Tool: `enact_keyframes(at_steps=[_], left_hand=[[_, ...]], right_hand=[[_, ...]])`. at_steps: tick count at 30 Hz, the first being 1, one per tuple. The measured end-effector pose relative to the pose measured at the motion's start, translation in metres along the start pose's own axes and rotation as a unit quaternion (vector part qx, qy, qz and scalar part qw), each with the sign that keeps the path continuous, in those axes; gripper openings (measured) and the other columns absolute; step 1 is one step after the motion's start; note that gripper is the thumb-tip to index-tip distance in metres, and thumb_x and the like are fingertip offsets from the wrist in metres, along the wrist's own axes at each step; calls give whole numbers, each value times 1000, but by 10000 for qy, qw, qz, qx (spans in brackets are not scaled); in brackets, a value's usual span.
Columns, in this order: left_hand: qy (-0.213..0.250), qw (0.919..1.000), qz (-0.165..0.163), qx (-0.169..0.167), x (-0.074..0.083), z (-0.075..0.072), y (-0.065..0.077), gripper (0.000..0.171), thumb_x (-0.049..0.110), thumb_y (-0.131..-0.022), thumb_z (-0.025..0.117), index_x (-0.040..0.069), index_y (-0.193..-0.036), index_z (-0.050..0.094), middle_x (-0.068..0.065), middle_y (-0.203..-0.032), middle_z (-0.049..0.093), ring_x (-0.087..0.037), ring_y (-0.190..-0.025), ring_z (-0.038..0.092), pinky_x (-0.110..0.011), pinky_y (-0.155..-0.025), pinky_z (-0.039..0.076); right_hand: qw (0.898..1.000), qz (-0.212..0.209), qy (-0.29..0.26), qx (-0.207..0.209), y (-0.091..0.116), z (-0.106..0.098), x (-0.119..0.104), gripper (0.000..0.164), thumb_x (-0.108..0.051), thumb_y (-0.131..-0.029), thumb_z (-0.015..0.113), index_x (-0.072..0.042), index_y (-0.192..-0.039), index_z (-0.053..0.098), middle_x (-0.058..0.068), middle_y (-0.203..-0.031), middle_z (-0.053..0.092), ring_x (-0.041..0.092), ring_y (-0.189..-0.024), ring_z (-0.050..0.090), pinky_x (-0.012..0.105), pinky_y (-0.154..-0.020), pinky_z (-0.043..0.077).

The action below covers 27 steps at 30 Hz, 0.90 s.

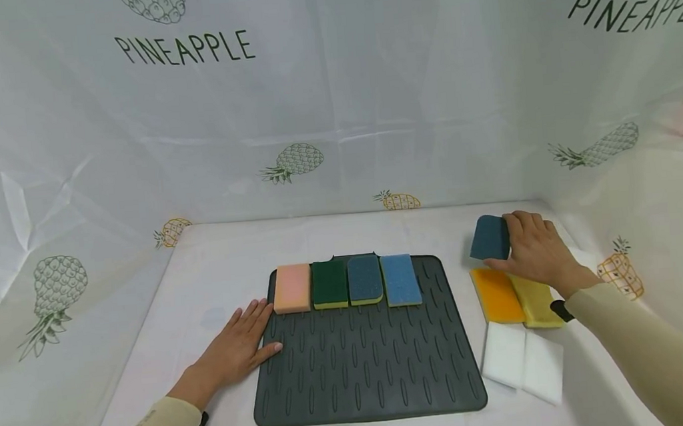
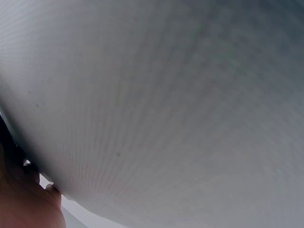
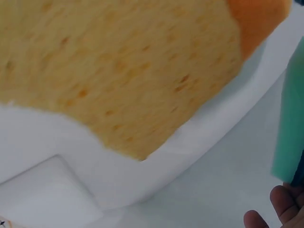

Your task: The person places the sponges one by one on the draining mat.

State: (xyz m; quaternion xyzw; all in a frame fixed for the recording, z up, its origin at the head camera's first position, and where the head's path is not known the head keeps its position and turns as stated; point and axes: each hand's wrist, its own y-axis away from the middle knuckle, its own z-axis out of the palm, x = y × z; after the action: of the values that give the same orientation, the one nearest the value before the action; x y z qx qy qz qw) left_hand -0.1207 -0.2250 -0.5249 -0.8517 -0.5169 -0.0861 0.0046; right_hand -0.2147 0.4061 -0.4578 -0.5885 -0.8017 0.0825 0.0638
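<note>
In the head view my right hand (image 1: 537, 244) pinches a dark blue sponge (image 1: 487, 238) between thumb and fingers, above the back right of the table. The right wrist view catches its light green layer (image 3: 289, 118) at the right border, fingertips below it. My left hand (image 1: 234, 345) lies flat with fingers extended at the left edge of a dark grey ridged mat (image 1: 365, 365). Along the mat's back edge stand, left to right, a pink sponge (image 1: 292, 287), a dark green sponge (image 1: 329, 284), a slate-blue sponge (image 1: 364, 279) and a lighter blue sponge (image 1: 401, 280).
Right of the mat lie an orange sponge (image 1: 499, 297) and a yellow sponge (image 1: 535, 301), below the right hand. Nearer the front are two white sponges (image 1: 505, 354). Another white piece (image 1: 584, 258) shows behind the right wrist. A pineapple-print sheet (image 1: 368, 90) walls the table in.
</note>
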Motion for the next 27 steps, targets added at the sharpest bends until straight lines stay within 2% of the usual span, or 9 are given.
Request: enact_keyframes(at_steps=[8,13,18,27], left_hand=[[32,10000,4,-7,0,-2,0,90,63,-105,50,1,-166,29,-20,-172,29,-40,-160,26,-62,-129,24],[25,10000,39,13,-1,-2,0,89,63,-106,50,0,-165,29,-21,-172,29,-40,-160,26,-62,-128,24],[24,9999,72,86,0,-3,0,88,61,-106,52,-1,-164,31,-21,-171,31,-41,-159,28,-63,-128,25],[-6,10000,31,24,0,-4,1,88,61,-106,52,-1,-165,30,-21,-171,30,-41,-160,27,-62,-128,25]], right_hand=[[9988,-419,-221,-135,-7,-3,-35,104,-60,-81,83,11,-146,41,33,-145,46,50,-127,45,70,-106,42],[9958,-843,-270,-248,-10,2,-55,103,-61,-81,83,9,-146,44,30,-144,49,48,-129,48,68,-107,44],[9904,-1242,-297,-536,-12,11,-70,105,-64,-83,79,8,-150,43,28,-147,49,46,-131,48,65,-108,45],[9848,-1286,-624,-988,-21,24,-85,102,-67,-86,75,6,-152,45,26,-151,49,43,-135,49,63,-108,47]])
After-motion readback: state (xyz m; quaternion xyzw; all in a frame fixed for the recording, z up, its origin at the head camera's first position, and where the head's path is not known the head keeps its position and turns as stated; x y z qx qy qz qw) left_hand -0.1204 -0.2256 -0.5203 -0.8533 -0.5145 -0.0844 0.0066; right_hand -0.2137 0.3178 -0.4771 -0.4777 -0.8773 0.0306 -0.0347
